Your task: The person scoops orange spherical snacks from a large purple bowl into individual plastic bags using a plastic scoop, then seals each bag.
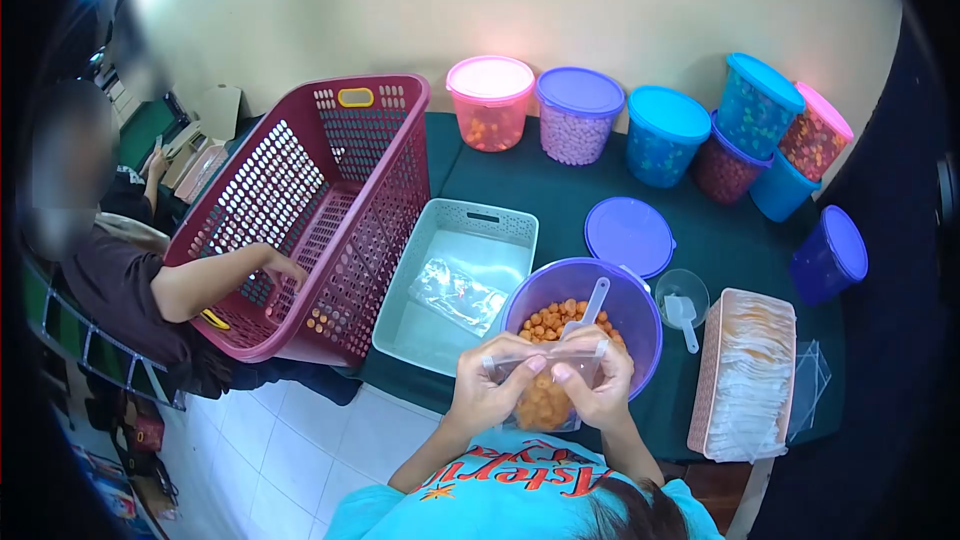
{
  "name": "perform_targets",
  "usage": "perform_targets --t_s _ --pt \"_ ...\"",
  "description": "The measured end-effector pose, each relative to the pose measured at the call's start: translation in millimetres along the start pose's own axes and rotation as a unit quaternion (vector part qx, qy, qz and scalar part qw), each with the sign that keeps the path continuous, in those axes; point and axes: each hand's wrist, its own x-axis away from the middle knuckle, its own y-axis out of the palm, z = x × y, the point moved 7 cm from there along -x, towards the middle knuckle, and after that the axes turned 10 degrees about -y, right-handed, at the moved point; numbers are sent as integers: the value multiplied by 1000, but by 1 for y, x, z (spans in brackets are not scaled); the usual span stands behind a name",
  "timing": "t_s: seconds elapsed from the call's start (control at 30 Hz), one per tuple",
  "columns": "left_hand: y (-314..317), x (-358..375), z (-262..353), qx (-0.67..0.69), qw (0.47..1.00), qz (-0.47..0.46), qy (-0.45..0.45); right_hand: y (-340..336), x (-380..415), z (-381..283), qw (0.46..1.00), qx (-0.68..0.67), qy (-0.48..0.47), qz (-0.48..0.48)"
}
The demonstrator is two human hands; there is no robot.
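Note:
My left hand point(490, 380) and my right hand point(602, 376) pinch the top edge of a clear plastic bag point(543, 402) with orange snack pieces at its bottom. Both thumbs press near the middle of the bag's top. Just beyond the hands stands an open purple tub point(645, 335), partly filled with orange pieces, with a white scoop point(597, 302) in it. Its round purple lid point(629, 237) lies behind it. A clear bowl point(682, 290) with another white scoop point(683, 316) is right of the tub.
A pale green basket point(400, 325) holds clear bags, beside a large maroon basket point(345, 260) into which another person point(130, 280) reaches. At the right, a pink basket point(707, 370) holds many flat packets. Several lidded tubs point(580, 115) line the back.

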Motion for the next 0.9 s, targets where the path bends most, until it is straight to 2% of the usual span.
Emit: perform_targets --t_s 0.03,0.13,0.23,0.33,0.4,0.47,0.53,0.57,0.67,0.7,0.8,0.9 --pt "0 2 -2 6 1000 1 -14 -2 3 2 999 41 -1 -28" --pt "4 9 3 43 999 -20 2 -3 4 2 999 24 -11 -25" --pt "10 17 4 6 1000 -18 19 -2 7 -2 999 15 -7 -37" --pt "16 23 18 -56 997 10 55 -1 5 -10 999 39 -11 -37" --pt "14 27 17 -57 997 35 48 1 4 -15 999 3 -20 -50" --pt "8 34 17 -56 996 60 38 -1 5 -16 998 26 -20 -61" --pt "1 43 27 -159 985 62 37 3 8 -20 987 53 25 -148" --pt "0 56 44 -201 971 74 106 6 10 -29 980 54 33 -187" --pt "-8 79 52 -240 958 99 120 10 12 -37 975 15 19 -219" --pt "-11 86 53 -245 957 121 99 11 13 -36 971 14 9 -237" --pt "-19 104 57 -309 935 138 104 16 18 -36 965 -8 24 -260" --pt "-30 116 58 -317 929 162 103 23 19 -38 962 -16 33 -271"
